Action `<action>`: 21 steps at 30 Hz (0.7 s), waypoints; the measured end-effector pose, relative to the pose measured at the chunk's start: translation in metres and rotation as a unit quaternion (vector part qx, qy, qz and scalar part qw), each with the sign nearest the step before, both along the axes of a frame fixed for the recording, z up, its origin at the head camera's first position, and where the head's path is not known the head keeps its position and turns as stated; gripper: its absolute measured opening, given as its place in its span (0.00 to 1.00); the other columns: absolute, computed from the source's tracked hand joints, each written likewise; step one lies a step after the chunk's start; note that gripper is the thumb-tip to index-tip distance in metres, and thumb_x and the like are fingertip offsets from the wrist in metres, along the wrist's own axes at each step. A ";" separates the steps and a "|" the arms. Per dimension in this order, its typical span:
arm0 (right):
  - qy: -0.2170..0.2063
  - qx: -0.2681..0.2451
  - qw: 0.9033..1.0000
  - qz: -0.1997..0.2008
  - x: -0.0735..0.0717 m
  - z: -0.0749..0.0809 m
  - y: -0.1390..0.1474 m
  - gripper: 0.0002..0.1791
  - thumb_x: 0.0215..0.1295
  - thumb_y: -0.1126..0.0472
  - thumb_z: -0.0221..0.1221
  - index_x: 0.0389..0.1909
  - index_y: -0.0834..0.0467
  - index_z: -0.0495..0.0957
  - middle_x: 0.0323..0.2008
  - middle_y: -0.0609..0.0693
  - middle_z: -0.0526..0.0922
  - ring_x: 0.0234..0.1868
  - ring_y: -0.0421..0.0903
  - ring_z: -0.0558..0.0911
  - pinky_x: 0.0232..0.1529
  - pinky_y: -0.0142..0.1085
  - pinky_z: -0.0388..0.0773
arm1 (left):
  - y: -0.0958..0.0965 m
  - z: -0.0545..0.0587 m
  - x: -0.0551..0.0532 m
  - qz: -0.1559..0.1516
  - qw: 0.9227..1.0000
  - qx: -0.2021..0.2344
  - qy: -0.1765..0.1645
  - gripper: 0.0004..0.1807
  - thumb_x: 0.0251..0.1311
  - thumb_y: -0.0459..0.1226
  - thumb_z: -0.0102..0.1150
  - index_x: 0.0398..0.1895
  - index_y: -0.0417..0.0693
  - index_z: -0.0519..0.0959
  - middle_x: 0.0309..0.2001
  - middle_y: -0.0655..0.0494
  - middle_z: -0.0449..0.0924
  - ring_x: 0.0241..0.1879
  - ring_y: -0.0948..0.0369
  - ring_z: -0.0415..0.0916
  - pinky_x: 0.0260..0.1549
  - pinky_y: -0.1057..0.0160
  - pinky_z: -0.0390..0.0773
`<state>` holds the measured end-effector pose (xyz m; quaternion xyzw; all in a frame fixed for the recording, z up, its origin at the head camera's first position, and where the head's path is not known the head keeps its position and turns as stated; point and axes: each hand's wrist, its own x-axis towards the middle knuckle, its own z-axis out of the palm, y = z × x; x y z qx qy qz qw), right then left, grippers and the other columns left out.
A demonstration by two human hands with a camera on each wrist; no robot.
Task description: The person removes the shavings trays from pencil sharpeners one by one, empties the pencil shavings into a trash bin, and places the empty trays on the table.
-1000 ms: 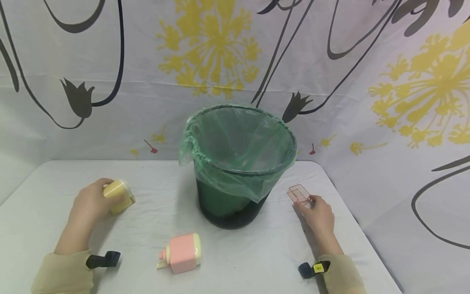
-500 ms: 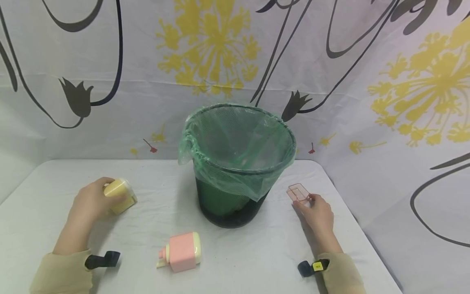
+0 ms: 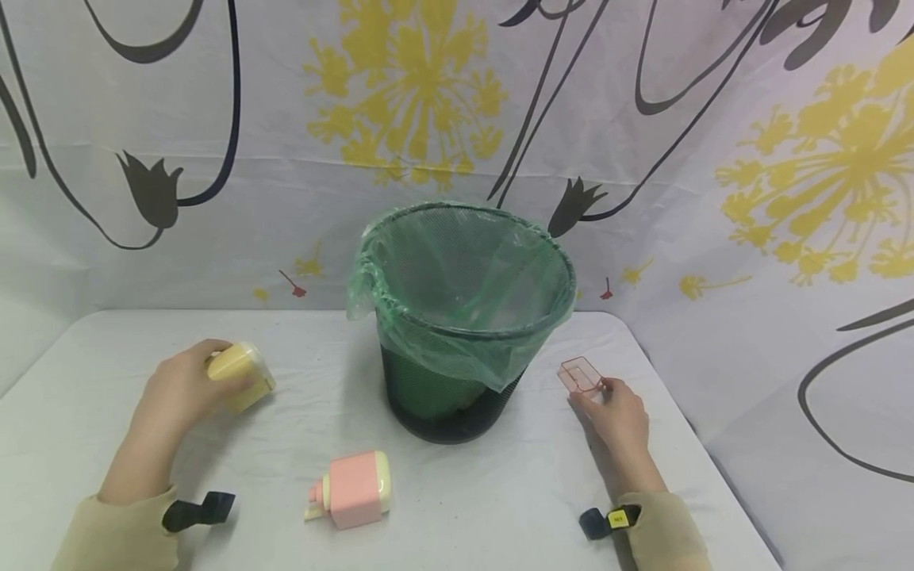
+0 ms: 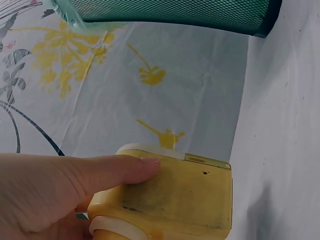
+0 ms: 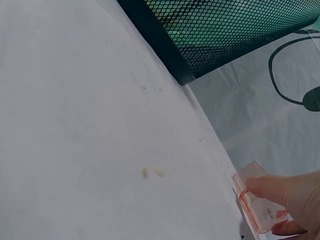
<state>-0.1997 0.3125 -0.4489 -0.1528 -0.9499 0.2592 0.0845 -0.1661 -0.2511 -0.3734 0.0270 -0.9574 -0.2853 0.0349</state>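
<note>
Left hand (image 3: 182, 388): the fingers (image 4: 142, 170) grasp a yellow container (image 4: 185, 200), the thumb laid along its broad face. The container is held tilted; a white strip runs along one edge and a ribbed, pale collar sits at the end nearest the palm. Contact with the worktop (image 3: 493, 507) cannot be confirmed from where I stand. Position: to the person's left of the mesh bin (image 3: 457, 424), apart from it.

Right hand (image 3: 620, 420): the fingers (image 5: 265, 187) pinch a small transparent box (image 3: 580, 376) by its near end. Its edges show reddish. Position: to the person's right of the bin, near it, the hand on the side away from the bin.

Between the hands and closer to the person, a pink container (image 3: 355, 492) with a cream base and a stepped neck lies on its side, the neck directed to the person's left.

The bin stands upright at the middle of the worktop, its mouth lined with a green bag (image 3: 471, 349) folded over the rim.

Beige sleeves (image 3: 121, 531) cover both forearms; each wrist carries a black device (image 3: 200, 511). Behind the worktop hangs a white backdrop (image 3: 271, 198) printed with yellow flowers and dark stems.
</note>
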 end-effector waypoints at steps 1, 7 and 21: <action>-0.001 -0.001 1.000 0.000 0.000 0.000 0.000 0.42 0.58 0.45 0.65 0.61 0.72 0.66 0.57 0.71 0.71 0.58 0.69 0.69 0.57 0.58 0.64 | 0.001 0.001 0.000 -0.001 1.000 0.000 -0.001 0.38 0.53 0.49 0.66 0.61 0.34 0.66 0.51 0.28 0.71 0.38 0.43 0.69 0.30 0.52 0.67; -0.012 -0.010 1.000 0.011 0.000 0.002 0.001 0.44 0.58 0.45 0.65 0.63 0.73 0.63 0.59 0.72 0.69 0.59 0.69 0.67 0.58 0.58 0.63 | 0.006 0.006 0.004 -0.003 1.000 0.001 0.010 0.39 0.53 0.50 0.67 0.61 0.34 0.67 0.51 0.27 0.71 0.39 0.43 0.69 0.29 0.53 0.66; -0.051 -0.026 0.998 0.031 0.003 0.014 0.002 0.50 0.59 0.41 0.63 0.67 0.73 0.54 0.63 0.73 0.62 0.62 0.70 0.62 0.61 0.60 0.58 | 0.015 0.015 0.011 0.003 0.997 0.007 0.079 0.38 0.53 0.54 0.67 0.59 0.37 0.71 0.46 0.31 0.75 0.35 0.46 0.71 0.26 0.58 0.66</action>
